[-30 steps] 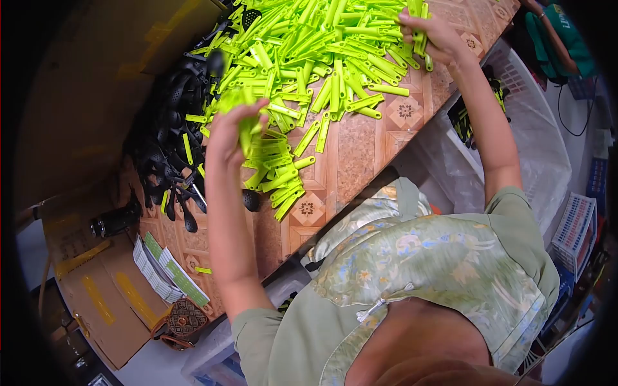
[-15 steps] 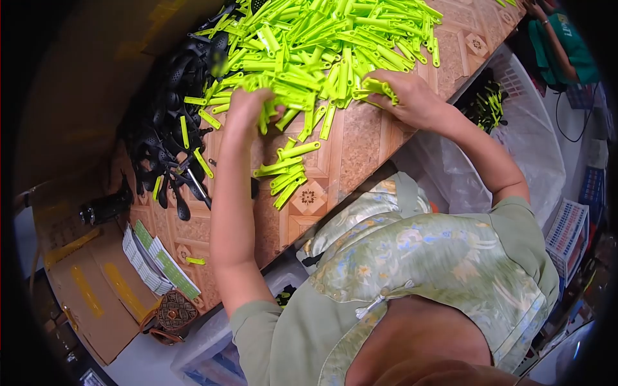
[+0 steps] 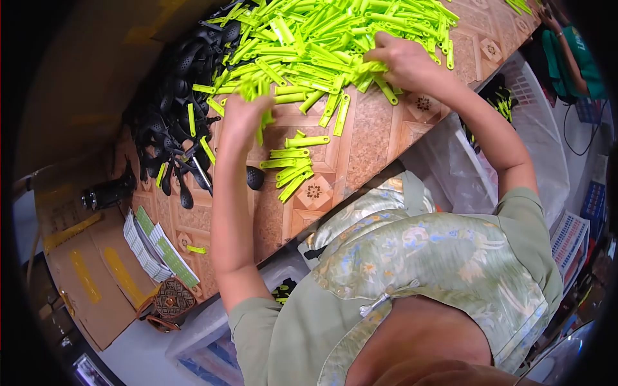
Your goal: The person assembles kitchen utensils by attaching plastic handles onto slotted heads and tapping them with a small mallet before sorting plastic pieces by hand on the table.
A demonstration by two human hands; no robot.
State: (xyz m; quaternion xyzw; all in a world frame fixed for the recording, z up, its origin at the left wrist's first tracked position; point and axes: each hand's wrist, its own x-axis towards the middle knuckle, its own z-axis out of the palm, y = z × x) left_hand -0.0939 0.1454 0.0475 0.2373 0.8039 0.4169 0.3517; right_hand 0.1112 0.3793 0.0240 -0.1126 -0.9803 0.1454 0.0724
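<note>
A large heap of lime-green plastic handles [image 3: 328, 38], flat strips with a hole at one end, covers the far part of the table. My left hand [image 3: 248, 119] is closed on several of these handles [image 3: 254, 87], which point up and out, slightly blurred. At the heap's near right edge, my right hand [image 3: 412, 64] has its fingers curled around green handles [image 3: 375, 66]; how many is hidden. Between my hands and my body lies a small group of handles [image 3: 293, 164], placed roughly side by side.
Black utensil pieces with perforated heads [image 3: 154, 132] pile up left of the heap. Paper stacks [image 3: 158, 248], a cardboard box [image 3: 90, 270] and a brown patterned pouch [image 3: 174, 299] are at lower left. A plastic-lined bin [image 3: 528, 128] stands right of the table; another person's arm [image 3: 566, 58] shows beyond.
My right hand has moved away from my body, deeper into the heap's edge. My left hand stays near its place, with its bunch looking smaller. The view has shifted slightly.
</note>
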